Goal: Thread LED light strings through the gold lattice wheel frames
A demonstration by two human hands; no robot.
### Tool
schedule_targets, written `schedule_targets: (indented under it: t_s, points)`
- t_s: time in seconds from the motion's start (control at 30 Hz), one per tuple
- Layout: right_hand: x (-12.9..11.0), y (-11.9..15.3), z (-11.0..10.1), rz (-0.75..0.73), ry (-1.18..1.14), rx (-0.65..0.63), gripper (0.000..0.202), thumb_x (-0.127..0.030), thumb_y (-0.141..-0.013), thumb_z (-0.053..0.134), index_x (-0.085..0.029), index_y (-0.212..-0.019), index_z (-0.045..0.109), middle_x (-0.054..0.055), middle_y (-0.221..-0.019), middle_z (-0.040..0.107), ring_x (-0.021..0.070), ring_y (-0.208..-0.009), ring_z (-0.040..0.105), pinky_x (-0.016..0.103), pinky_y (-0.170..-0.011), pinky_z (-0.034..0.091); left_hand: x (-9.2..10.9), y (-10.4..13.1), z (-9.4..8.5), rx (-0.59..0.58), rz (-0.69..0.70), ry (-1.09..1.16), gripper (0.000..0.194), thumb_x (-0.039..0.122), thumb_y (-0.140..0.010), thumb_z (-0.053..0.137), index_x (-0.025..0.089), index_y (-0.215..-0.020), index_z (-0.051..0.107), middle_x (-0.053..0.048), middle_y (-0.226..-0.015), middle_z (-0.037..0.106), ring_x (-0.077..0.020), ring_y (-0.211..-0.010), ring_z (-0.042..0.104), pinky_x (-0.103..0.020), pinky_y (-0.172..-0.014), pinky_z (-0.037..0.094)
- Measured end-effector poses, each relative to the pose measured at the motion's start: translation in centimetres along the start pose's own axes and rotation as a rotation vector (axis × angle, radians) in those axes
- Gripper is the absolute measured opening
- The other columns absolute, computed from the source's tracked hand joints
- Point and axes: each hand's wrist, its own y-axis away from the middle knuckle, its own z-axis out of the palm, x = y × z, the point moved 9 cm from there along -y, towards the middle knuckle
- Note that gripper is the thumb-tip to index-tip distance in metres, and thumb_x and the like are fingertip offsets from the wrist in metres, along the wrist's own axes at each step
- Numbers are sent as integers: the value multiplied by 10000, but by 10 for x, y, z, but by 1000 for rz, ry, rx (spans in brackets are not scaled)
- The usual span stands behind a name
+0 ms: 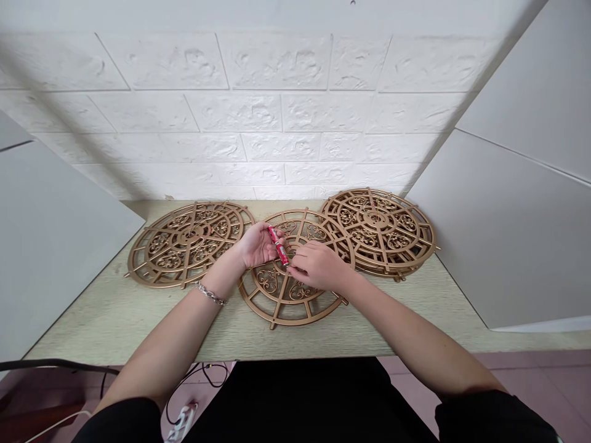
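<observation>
Two red batteries (277,246) lie end to end, slanting down to the right, in my left hand (259,245), whose fingers curl under and around them. My right hand (316,264) is closed, its fingertips pinched near the lower battery end. What those fingertips hold, if anything, is too small to make out. Below both hands lies a round gold openwork frame (277,307) with scroll patterns and spokes, flat on the table. My hands hide part of its middle.
More gold openwork frames (154,271) lie to the left, and a stack of similar frames (415,255) stands at the right. The pale wooden table (221,341) meets a white brick-patterned wall (281,147). A power strip (183,421) and cables are on the floor.
</observation>
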Motion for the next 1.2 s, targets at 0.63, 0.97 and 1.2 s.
schedule_targets:
  t_s: [0.63,0.97,1.2]
  points:
    - [0,0,-1,5,26,26,242,-215,-840,471,-158,-634,585,12,-611,567,130,-606,495,262,-665,340,-1,-2,-2,15,-2,12,153,207,-777,317,157,-678,423,-69,-551,514,-80,-341,345,-169,-301,335]
    - [-3,1,-5,-22,-5,69,242,-214,-837,477,-158,-628,585,8,-613,569,126,-600,486,253,-668,344,-1,-2,-3,5,5,18,143,208,-766,333,157,-668,423,-64,-537,507,-82,-337,345,-176,-306,339]
    - [-3,0,-7,-20,25,93,261,-202,-852,442,-159,-631,574,3,-611,575,121,-585,484,258,-684,340,-1,-2,-4,5,0,6,152,212,-770,330,157,-670,430,-62,-546,514,-80,-343,347,-174,-305,341]
